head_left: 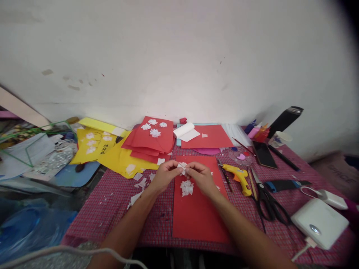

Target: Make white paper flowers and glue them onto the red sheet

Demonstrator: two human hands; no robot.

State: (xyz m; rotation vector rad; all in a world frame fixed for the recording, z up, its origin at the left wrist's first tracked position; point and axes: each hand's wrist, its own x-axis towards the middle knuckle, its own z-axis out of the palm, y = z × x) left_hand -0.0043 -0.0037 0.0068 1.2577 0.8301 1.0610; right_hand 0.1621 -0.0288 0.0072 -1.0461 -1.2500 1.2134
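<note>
My left hand [168, 174] and my right hand [202, 177] meet over a red paper sheet [196, 224] lying on the checked tablecloth. Between their fingertips they pinch a small white paper piece [182, 167], which looks folded or twisted. Just below the fingers, a white paper flower [186, 188] rests on the red sheet. More white paper shows behind the fingertips, partly hidden by them. Torn white scraps [142, 183] lie beside my left wrist.
A yellow glue gun [238, 176], black scissors [269, 201] and a blue-handled knife [283, 185] lie to the right, near a white box [319, 224] with a cable. Behind are a white paper roll [184, 130] and red sheets bearing white flowers [155, 133]. Yellow sheets [120, 160] lie left.
</note>
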